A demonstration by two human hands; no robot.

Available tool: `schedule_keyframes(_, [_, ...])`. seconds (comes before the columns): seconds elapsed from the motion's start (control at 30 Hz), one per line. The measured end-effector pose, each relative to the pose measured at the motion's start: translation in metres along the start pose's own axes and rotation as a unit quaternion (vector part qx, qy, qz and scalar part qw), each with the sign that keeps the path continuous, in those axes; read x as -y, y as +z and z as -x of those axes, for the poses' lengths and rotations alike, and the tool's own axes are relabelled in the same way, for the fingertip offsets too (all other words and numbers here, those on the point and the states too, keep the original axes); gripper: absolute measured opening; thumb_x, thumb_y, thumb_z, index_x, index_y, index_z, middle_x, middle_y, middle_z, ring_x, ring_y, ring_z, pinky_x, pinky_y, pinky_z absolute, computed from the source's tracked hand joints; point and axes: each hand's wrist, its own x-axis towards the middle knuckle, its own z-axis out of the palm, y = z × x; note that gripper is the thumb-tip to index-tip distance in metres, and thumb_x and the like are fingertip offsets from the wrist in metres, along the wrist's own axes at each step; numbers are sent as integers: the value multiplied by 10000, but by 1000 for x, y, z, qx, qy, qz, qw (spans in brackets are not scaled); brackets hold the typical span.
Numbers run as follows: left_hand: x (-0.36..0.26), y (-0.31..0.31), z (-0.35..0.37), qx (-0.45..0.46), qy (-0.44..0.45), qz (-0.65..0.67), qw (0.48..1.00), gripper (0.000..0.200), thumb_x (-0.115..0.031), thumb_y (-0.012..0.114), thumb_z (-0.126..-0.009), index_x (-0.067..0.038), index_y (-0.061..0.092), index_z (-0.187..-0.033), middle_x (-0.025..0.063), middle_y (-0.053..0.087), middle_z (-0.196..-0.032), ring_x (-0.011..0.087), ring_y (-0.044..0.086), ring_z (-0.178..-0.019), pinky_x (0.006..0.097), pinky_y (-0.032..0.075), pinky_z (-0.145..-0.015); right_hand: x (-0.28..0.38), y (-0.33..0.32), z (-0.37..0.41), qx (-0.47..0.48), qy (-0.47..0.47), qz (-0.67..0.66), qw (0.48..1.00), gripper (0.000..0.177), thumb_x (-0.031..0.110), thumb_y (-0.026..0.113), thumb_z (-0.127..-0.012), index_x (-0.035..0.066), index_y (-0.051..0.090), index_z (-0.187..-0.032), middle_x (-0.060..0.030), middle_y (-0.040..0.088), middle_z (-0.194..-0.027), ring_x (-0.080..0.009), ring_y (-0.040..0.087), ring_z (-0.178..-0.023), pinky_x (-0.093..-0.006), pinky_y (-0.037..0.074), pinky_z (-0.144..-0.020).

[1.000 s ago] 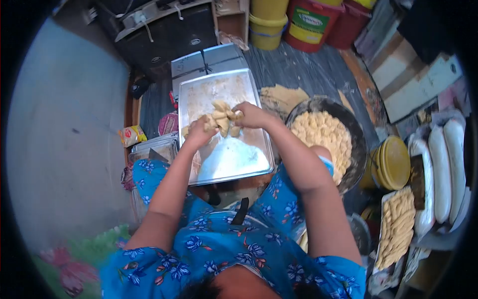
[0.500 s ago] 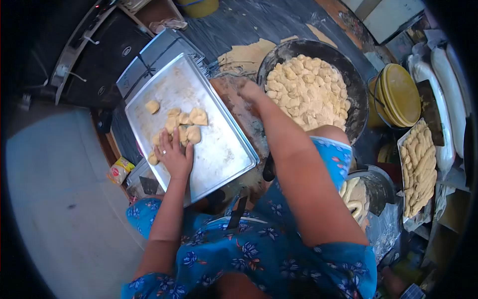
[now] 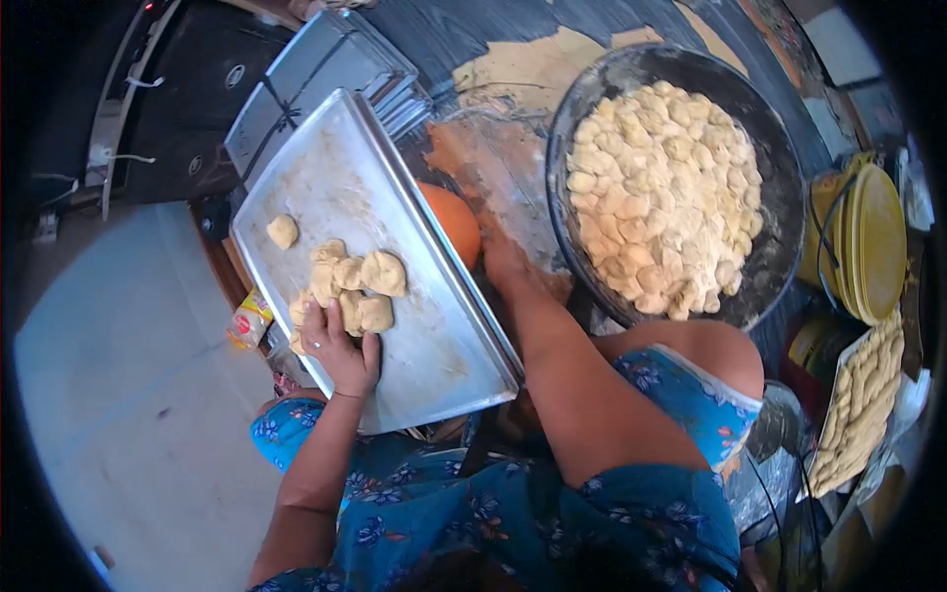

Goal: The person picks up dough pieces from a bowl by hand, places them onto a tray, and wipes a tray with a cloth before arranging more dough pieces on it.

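Observation:
My left hand (image 3: 340, 347) rests on a metal baking tray (image 3: 444, 365), its fingers apart and touching a cluster of pale dough pieces (image 3: 383, 273). One dough piece (image 3: 282, 232) lies apart, nearer the tray's far left side. The tray sits tilted on top of others in front of me. My right hand (image 3: 501, 259) reaches down beside the tray's right edge, against a rounded orange object (image 3: 449, 225) partly covered by the tray. The fingers of that hand are not clearly visible.
To the right, a large black basin (image 3: 789, 187) holds a heap of floured dough balls (image 3: 661, 197). A yellow lidded bucket (image 3: 868, 247) and a tray of shaped dough (image 3: 858, 414) stand farther right. Tied metal trays (image 3: 326, 69) lean behind my tray.
My right hand has moved down and closer to the tray's edge, and the orange object has come into view there. My left hand stays at the dough; the view has shifted.

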Motion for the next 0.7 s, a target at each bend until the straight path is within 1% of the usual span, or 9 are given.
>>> schedule_keyframes(0.03, [0,0,0,1,-3,0,1000,724,-372,607,-825,-80,350,-1435,239,298,-1476,411,268,-1359,540,159,-1077,0,-6,-3,9,41,-59,997,355,264,500,-906,91,591,-1203,-201,593,-1203,-355,567,-1117,-437,454,-943])
schedule_keyframes(0.13, [3,1,2,0,-11,1,1000,710,-357,630,-803,-92,391,-1417,233,305,-1475,403,280,-1351,532,179,-1071,-1,-28,-23,19,-45,59,997,345,286,510,-880,104,625,-1148,-159,661,-1070,-328,620,-992,-424,498,-831])
schedule_keyframes(0.17, [2,-1,1,3,-18,7,1000,706,-353,636,-798,-95,402,-1411,231,307,-1474,401,284,-1349,529,184,-1070,1,-37,-34,34,-29,-134,990,317,272,522,-867,116,636,-1119,-138,662,-1045,-313,621,-949,-424,502,-797])
schedule_keyframes(0.23, [-1,-2,-1,-4,-27,27,999,676,-350,656,-778,-107,459,-1377,215,326,-1466,382,301,-1340,515,202,-1066,12,-65,-49,72,3,-493,867,264,243,545,-843,141,658,-1059,-94,664,-994,-284,623,-865,-424,511,-728])
schedule_keyframes(0.33, [-6,-6,-5,-16,-36,43,998,650,-357,657,-777,-119,486,-1357,201,354,-1451,368,321,-1333,516,206,-1066,65,-168,-24,183,94,-657,726,240,174,613,-835,130,622,-1071,-65,627,-896,-195,578,-711,-348,501,-623])
schedule_keyframes(0.43, [-8,-6,-4,-32,-39,41,998,622,-364,644,-790,-136,499,-1350,186,382,-1434,357,343,-1325,527,215,-1071,120,-231,32,118,-42,-647,753,224,135,609,-845,96,584,-1064,-50,590,-796,-160,534,-607,-297,459,-541])
schedule_keyframes(0.57, [-10,-8,-6,-63,-39,66,995,613,-352,638,-799,-157,493,-1362,177,386,-1433,340,361,-1324,539,218,-1077,156,-264,75,178,-194,-624,736,178,171,632,-856,95,564,-1002,-24,531,-738,-115,440,-482,-231,363,-442])
schedule_keyframes(0.67, [-10,-10,-4,-80,-45,92,992,604,-334,629,-812,-169,481,-1374,164,395,-1426,327,360,-1330,541,215,-1081,205,-243,143,73,-239,-591,767,125,160,642,-844,95,574,-926,-17,523,-728,-113,463,-534,-245,386,-488])
schedule_keyframes(0.7, [-9,-10,-3,-84,-43,102,990,603,-331,627,-814,-170,479,-1375,162,399,-1423,323,360,-1331,541,214,-1081,208,-226,150,12,-289,-518,805,173,207,654,-835,71,616,-936,-60,572,-796,-167,553,-694,-297,463,-635])
